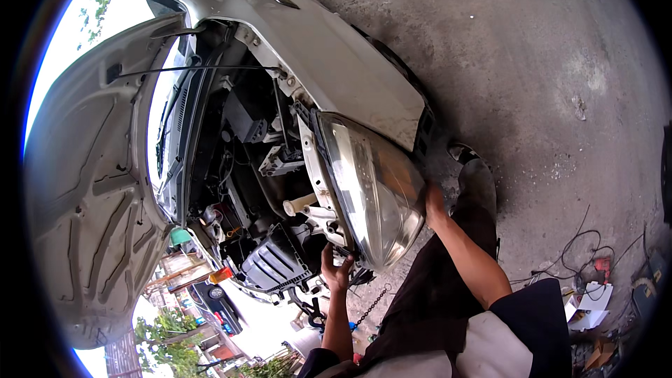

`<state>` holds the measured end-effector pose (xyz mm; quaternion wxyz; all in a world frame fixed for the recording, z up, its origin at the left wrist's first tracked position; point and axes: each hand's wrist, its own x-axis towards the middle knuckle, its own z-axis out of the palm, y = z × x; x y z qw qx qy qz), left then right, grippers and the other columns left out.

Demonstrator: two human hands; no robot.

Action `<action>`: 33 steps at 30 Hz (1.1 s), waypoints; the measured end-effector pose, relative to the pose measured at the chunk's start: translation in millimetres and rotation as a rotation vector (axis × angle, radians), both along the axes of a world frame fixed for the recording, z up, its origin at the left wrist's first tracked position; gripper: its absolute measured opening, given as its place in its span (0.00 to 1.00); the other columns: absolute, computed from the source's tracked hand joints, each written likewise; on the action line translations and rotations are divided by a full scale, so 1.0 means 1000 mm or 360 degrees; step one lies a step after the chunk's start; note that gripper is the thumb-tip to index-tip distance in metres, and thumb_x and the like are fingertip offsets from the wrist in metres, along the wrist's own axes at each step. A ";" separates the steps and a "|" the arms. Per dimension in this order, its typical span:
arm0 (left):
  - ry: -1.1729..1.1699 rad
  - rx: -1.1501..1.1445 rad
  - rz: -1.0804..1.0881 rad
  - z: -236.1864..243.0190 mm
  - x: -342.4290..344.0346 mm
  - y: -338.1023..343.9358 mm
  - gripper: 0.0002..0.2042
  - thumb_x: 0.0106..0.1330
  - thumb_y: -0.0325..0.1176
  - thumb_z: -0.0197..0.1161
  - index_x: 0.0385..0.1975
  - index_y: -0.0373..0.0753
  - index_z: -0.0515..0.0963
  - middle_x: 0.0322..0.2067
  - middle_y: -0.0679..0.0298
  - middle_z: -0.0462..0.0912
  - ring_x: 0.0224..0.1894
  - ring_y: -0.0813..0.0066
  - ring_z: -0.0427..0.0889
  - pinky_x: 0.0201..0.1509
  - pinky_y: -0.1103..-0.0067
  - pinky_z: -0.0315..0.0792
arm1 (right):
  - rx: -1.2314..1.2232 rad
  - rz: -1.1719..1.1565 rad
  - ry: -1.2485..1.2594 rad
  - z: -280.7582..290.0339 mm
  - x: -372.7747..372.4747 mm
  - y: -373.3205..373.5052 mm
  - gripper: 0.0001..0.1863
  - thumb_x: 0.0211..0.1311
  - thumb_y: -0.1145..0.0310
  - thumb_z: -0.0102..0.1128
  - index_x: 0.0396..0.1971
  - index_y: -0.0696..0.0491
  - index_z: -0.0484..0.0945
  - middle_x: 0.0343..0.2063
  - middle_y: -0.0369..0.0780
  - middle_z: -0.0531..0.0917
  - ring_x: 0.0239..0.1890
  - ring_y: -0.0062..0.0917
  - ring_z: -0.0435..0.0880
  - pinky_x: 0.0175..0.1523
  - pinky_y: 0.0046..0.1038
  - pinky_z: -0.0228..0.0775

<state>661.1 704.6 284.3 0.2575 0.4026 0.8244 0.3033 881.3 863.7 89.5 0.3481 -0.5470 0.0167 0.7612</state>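
A large clear headlight (371,192) sits at the front corner of a pale car, tilted out beside the fender (329,63). My right hand (434,201) grips its outer edge, with the fingers mostly hidden by the lens. At the inner lower end of the headlight, my left hand (336,269) closes on a dark part of its edge, thumb and fingers partly showing. A pale metal body panel (318,175) runs along the headlight's inner side, next to the open engine bay.
The raised hood (91,189) stands at left, held by a thin prop rod (203,68). A black ribbed box (275,262) lies in the engine bay. A chain (371,306) hangs near my legs. Cables (584,252) and a torn white box (590,306) lie on the concrete floor at right.
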 end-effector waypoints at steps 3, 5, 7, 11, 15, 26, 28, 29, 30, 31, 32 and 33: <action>0.0148 0.0012 -0.0037 -0.006 -0.007 -0.007 0.37 0.48 0.39 0.76 0.58 0.28 0.71 0.53 0.52 0.78 0.57 0.59 0.76 0.64 0.70 0.65 | -0.0092 0.0038 0.0009 0.000 -0.001 0.003 0.28 0.72 0.51 0.42 0.59 0.59 0.72 0.53 0.41 0.79 0.53 0.27 0.76 0.56 0.27 0.66; 0.0211 0.0008 -0.0024 -0.009 -0.006 -0.010 0.36 0.47 0.39 0.76 0.57 0.29 0.72 0.51 0.51 0.79 0.55 0.57 0.77 0.62 0.70 0.67 | -0.0114 -0.0016 0.0028 0.006 0.001 -0.001 0.28 0.71 0.51 0.43 0.58 0.59 0.73 0.51 0.41 0.79 0.52 0.27 0.77 0.55 0.28 0.67; 0.0229 0.0000 -0.0017 -0.009 -0.005 -0.010 0.36 0.46 0.40 0.76 0.56 0.29 0.73 0.49 0.51 0.80 0.53 0.56 0.78 0.61 0.69 0.68 | -0.0115 -0.0034 0.0087 0.003 0.001 -0.002 0.28 0.71 0.51 0.43 0.57 0.58 0.73 0.50 0.41 0.79 0.52 0.27 0.77 0.55 0.28 0.67; 0.0246 0.0017 -0.0045 -0.006 -0.004 -0.006 0.36 0.46 0.40 0.76 0.55 0.29 0.73 0.48 0.51 0.80 0.51 0.56 0.79 0.58 0.69 0.70 | -0.0127 -0.0016 0.0072 -0.017 -0.002 -0.009 0.28 0.71 0.50 0.45 0.56 0.58 0.74 0.50 0.40 0.78 0.51 0.27 0.77 0.54 0.29 0.68; 0.0197 0.0036 -0.0028 -0.005 -0.002 -0.001 0.36 0.45 0.41 0.77 0.56 0.31 0.74 0.47 0.53 0.80 0.51 0.57 0.79 0.58 0.69 0.70 | -0.0078 -0.0061 0.0004 -0.029 -0.005 -0.014 0.28 0.72 0.50 0.45 0.56 0.59 0.74 0.50 0.39 0.79 0.50 0.26 0.77 0.54 0.29 0.68; 0.0219 0.0053 -0.0050 -0.005 -0.001 -0.004 0.37 0.47 0.45 0.76 0.55 0.29 0.73 0.46 0.51 0.80 0.49 0.55 0.79 0.57 0.69 0.70 | -0.0165 -0.0153 0.0068 -0.007 0.000 -0.008 0.27 0.71 0.52 0.45 0.55 0.60 0.75 0.50 0.39 0.80 0.51 0.29 0.78 0.55 0.28 0.67; 0.0229 0.0040 -0.0040 -0.006 -0.002 -0.005 0.37 0.47 0.46 0.76 0.55 0.29 0.73 0.46 0.51 0.80 0.49 0.55 0.79 0.57 0.68 0.70 | -0.0196 -0.0052 0.0017 -0.006 0.001 -0.005 0.27 0.72 0.52 0.44 0.55 0.60 0.75 0.51 0.39 0.80 0.51 0.29 0.78 0.56 0.29 0.67; 0.0231 0.0045 -0.0038 -0.007 -0.002 -0.004 0.37 0.47 0.46 0.76 0.55 0.29 0.73 0.46 0.51 0.80 0.49 0.55 0.79 0.57 0.68 0.70 | -0.0210 -0.0006 -0.0008 -0.007 0.002 -0.005 0.27 0.72 0.52 0.44 0.56 0.60 0.74 0.51 0.39 0.80 0.52 0.29 0.78 0.56 0.29 0.67; 0.0233 0.0050 -0.0035 -0.007 -0.002 -0.005 0.37 0.47 0.46 0.77 0.55 0.29 0.73 0.46 0.50 0.80 0.50 0.55 0.79 0.57 0.68 0.70 | -0.0184 -0.0070 0.0056 -0.008 0.002 -0.005 0.27 0.72 0.53 0.44 0.56 0.60 0.74 0.51 0.39 0.80 0.52 0.29 0.78 0.56 0.29 0.67; 0.0113 -0.0087 -0.0057 -0.003 -0.006 -0.005 0.37 0.51 0.35 0.75 0.61 0.29 0.68 0.56 0.52 0.77 0.61 0.62 0.73 0.68 0.71 0.61 | -0.0154 -0.0132 0.0120 -0.008 0.001 -0.003 0.27 0.72 0.53 0.44 0.56 0.60 0.74 0.51 0.39 0.80 0.52 0.29 0.78 0.56 0.29 0.67; 0.0132 -0.0086 -0.0062 -0.003 -0.005 -0.006 0.37 0.51 0.35 0.75 0.61 0.29 0.68 0.56 0.52 0.76 0.61 0.62 0.73 0.68 0.71 0.62 | -0.0125 -0.0193 0.0184 -0.008 0.000 -0.003 0.26 0.72 0.54 0.44 0.57 0.60 0.73 0.51 0.40 0.80 0.52 0.29 0.78 0.56 0.29 0.68; 0.0152 -0.0086 -0.0066 -0.004 -0.005 -0.006 0.37 0.51 0.36 0.75 0.61 0.29 0.68 0.56 0.51 0.76 0.61 0.62 0.73 0.68 0.71 0.62 | -0.0110 -0.0199 0.0173 -0.008 0.001 -0.003 0.26 0.72 0.54 0.45 0.57 0.60 0.73 0.51 0.40 0.80 0.52 0.29 0.78 0.56 0.30 0.68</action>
